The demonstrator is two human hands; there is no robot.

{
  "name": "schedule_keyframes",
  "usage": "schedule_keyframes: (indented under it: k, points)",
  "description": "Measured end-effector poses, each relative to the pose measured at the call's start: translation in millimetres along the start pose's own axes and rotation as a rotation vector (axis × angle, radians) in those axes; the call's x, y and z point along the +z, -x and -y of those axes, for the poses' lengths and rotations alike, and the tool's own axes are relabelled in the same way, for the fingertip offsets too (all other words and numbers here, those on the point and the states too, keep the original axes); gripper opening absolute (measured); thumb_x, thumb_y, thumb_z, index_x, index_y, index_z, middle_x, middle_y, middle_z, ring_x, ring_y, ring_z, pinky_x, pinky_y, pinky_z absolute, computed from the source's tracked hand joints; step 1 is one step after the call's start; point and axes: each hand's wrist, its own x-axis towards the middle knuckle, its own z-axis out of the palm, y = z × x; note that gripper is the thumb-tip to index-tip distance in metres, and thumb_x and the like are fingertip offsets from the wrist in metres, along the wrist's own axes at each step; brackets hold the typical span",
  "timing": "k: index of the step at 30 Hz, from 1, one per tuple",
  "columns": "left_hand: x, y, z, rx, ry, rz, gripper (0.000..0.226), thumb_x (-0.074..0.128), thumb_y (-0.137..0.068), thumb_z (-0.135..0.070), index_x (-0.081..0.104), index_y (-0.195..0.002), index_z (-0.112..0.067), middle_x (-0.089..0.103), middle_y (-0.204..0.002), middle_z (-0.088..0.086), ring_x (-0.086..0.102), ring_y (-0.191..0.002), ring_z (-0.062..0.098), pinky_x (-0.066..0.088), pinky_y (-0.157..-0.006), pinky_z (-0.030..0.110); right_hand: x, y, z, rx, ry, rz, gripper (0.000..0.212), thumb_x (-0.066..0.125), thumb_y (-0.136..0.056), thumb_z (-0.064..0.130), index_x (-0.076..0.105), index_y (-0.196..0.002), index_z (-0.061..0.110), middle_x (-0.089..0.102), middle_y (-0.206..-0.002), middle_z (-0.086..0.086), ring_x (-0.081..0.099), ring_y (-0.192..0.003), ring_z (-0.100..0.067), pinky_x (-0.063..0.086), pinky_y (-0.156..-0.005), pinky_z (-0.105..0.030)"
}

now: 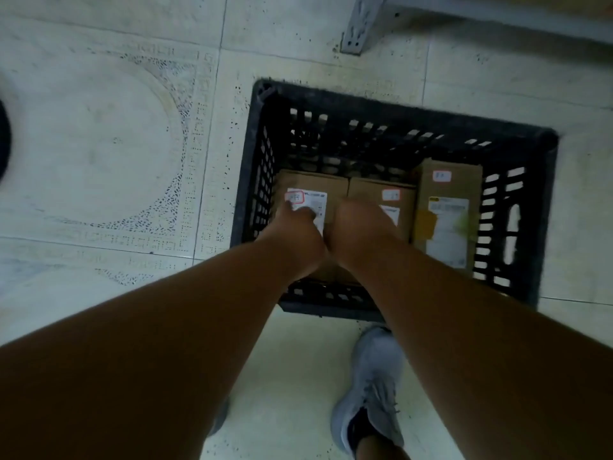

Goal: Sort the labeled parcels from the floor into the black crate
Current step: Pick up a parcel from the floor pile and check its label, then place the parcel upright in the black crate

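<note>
The black crate [348,97] stands on the tiled floor, with three brown cardboard parcels side by side inside it. My left hand [295,232] reaches down onto the left parcel [315,185], its thumb and a finger lying across the white label. My right hand [360,227] grips the same parcel at its right edge, next to the middle parcel [403,207]; its fingers curl downward out of sight. The right parcel [447,207] stands taller against the crate's right wall, untouched, with a white label and yellow tape.
My grey shoe [373,386] is on the floor just in front of the crate. A grey metal shelf leg [361,24] stands behind the crate at the top. A dark rounded object [4,141] shows at the left edge. Pale floor tiles lie to the left.
</note>
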Motion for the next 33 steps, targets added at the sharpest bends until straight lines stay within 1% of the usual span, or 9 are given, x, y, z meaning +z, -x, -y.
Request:
schedule_keyframes:
  k: [2,4,6,9,12,18,24,29,33]
  points:
    - [-30,45,-26,0.138,0.078,-0.173,0.044,0.046,-0.098,-0.011,0.05,-0.141,-0.02,0.046,-0.147,0.007,0.052,-0.125,0.023,0.047,-0.093,0.031,-51,34,5,-0.035,-0.041,-0.207,0.038,0.057,-0.095,0.023,0.052,-0.131,0.015,0.051,-0.13,-0.012,0.054,-0.115,-0.029,0.047,-0.092,-0.039]
    - [-66,96,-51,0.245,0.133,-0.322,0.036,0.046,-0.097,-0.012,0.057,-0.128,-0.025,0.06,-0.129,0.0,0.058,-0.1,0.01,0.039,-0.071,0.016,-106,81,10,-0.089,-0.143,-0.399,0.037,0.055,-0.096,0.027,0.052,-0.131,0.016,0.05,-0.127,-0.011,0.052,-0.114,-0.029,0.047,-0.094,-0.045]
    - [-106,157,-76,0.313,0.148,-0.437,0.03,0.045,-0.097,-0.012,0.061,-0.119,-0.026,0.064,-0.112,-0.004,0.055,-0.081,0.003,0.031,-0.062,0.012,-161,135,18,-0.135,-0.259,-0.535,0.036,0.055,-0.096,0.028,0.054,-0.129,0.015,0.051,-0.125,-0.01,0.052,-0.113,-0.029,0.048,-0.092,-0.05]
    - [-156,248,-115,0.385,0.155,-0.564,0.027,0.043,-0.099,-0.016,0.06,-0.118,-0.024,0.064,-0.111,-0.003,0.058,-0.086,0.009,0.037,-0.062,0.016,-237,223,28,-0.212,-0.376,-0.675,0.038,0.057,-0.095,0.027,0.057,-0.13,0.014,0.052,-0.127,-0.01,0.053,-0.114,-0.028,0.047,-0.093,-0.049]
    - [-191,336,-149,0.418,0.19,-0.634,0.025,0.047,-0.099,-0.022,0.058,-0.121,-0.027,0.062,-0.114,-0.008,0.057,-0.085,0.004,0.042,-0.067,0.021,-291,315,36,-0.252,-0.434,-0.787,0.036,0.061,-0.093,0.027,0.06,-0.127,0.015,0.054,-0.125,-0.008,0.053,-0.114,-0.026,0.046,-0.092,-0.044]
    - [-220,466,-200,0.56,0.193,-0.744,0.024,0.051,-0.095,-0.024,0.059,-0.116,-0.032,0.06,-0.105,-0.016,0.054,-0.08,-0.008,0.036,-0.067,0.008,-340,453,32,-0.25,-0.534,-0.903,0.034,0.063,-0.092,0.029,0.06,-0.124,0.018,0.054,-0.124,-0.001,0.051,-0.11,-0.016,0.048,-0.089,-0.037]
    - [-244,525,-210,0.662,0.165,-0.823,0.022,0.054,-0.095,-0.028,0.059,-0.116,-0.033,0.054,-0.094,-0.023,0.053,-0.083,-0.013,0.031,-0.06,0.006,-369,518,34,-0.254,-0.523,-0.999,0.037,0.063,-0.091,0.031,0.058,-0.126,0.02,0.054,-0.124,0.002,0.05,-0.11,-0.011,0.049,-0.093,-0.038]
    - [-298,569,-214,0.854,0.1,-0.824,0.015,0.057,-0.094,-0.027,0.059,-0.109,-0.03,0.053,-0.086,-0.02,0.055,-0.075,-0.004,0.038,-0.06,0.014,-408,553,71,-0.228,-0.589,-1.21,0.035,0.066,-0.089,0.031,0.058,-0.121,0.02,0.042,-0.115,0.013,0.054,-0.108,-0.014,0.052,-0.089,-0.037]
    - [-345,604,-212,0.948,0.07,-0.886,0.014,0.059,-0.093,-0.027,0.054,-0.101,-0.037,0.053,-0.088,-0.021,0.056,-0.08,-0.001,0.038,-0.059,0.01,-431,579,109,-0.214,-0.68,-1.397,0.032,0.069,-0.086,0.031,0.059,-0.116,0.023,0.047,-0.111,0.012,0.055,-0.107,-0.013,0.052,-0.09,-0.041]
